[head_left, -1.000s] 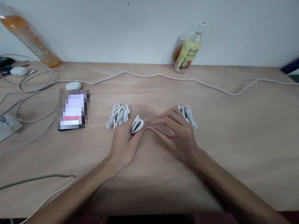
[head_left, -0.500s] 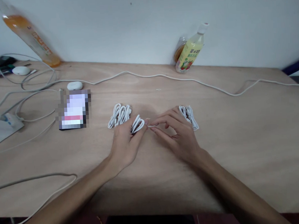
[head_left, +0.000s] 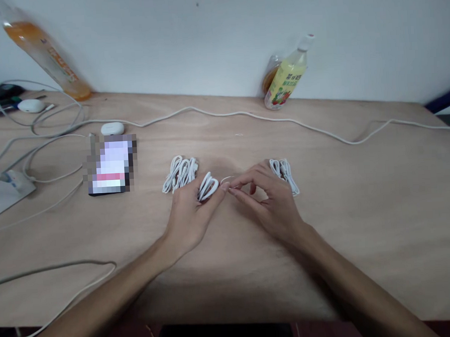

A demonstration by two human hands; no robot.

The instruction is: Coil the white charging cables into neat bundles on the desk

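A coiled white cable (head_left: 208, 186) is held in my left hand (head_left: 193, 210), its loops showing between thumb and fingers. Just right of it, my right hand (head_left: 274, 198) pinches a thin white tie (head_left: 227, 178) between thumb and fingertips, close to my left thumb tip. Several bundled white cables (head_left: 179, 172) lie on the table beyond my left hand. More bundled white cables (head_left: 288, 174) rest just past my right hand, partly hidden by it.
A phone (head_left: 112, 167) and a white earbud case (head_left: 112, 128) lie at left. A long white cable (head_left: 244, 113) crosses the wooden table (head_left: 381, 205). Against the wall stand a yellow-labelled bottle (head_left: 286, 80) and an orange bottle (head_left: 49, 59).
The thin tie now arcs up between my hands, and my left thumb has extended slightly toward my right fingertips. The coiled cable remains in my left hand.
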